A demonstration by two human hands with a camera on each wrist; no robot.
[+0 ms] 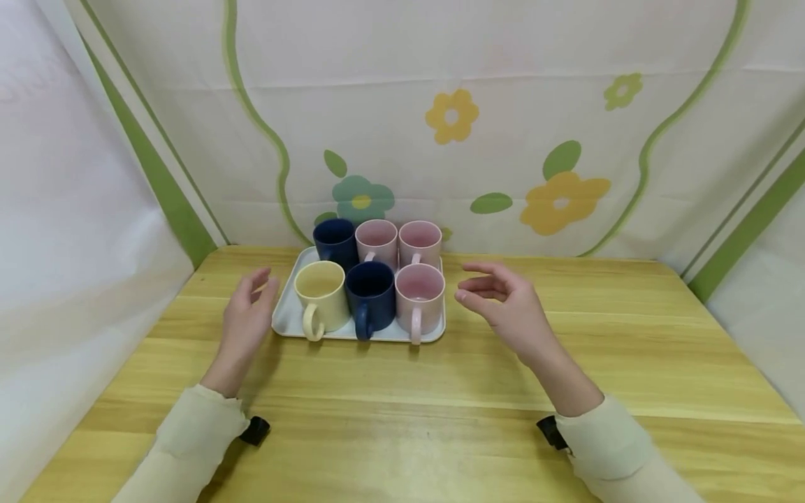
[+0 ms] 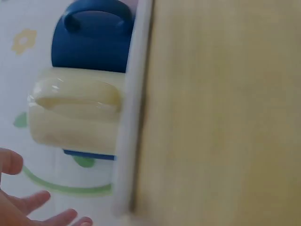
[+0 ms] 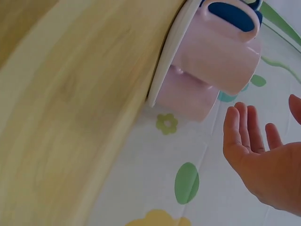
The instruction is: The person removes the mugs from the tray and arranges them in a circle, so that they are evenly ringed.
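Note:
A white tray (image 1: 286, 323) on the table carries several mugs in two rows. The front row has a cream mug (image 1: 327, 300), a dark blue mug (image 1: 372, 300) and a pink mug (image 1: 420, 300), handles toward me. Behind them stand another dark blue mug (image 1: 335, 241) and two pink mugs, one in the middle (image 1: 377, 241) and one at the right (image 1: 420, 241). My left hand (image 1: 247, 314) hovers by the tray's left side, fingers loosely bent and holding nothing. Off the tray's right side, my right hand (image 1: 503, 307) is likewise bare, thumb and fingers apart.
The tray rests on a wood-grain table (image 1: 402, 419), toward its far edge. Right behind that edge hangs a white curtain (image 1: 390, 126) printed with flowers and green lines. More white cloth (image 1: 75, 244) flanks the left side.

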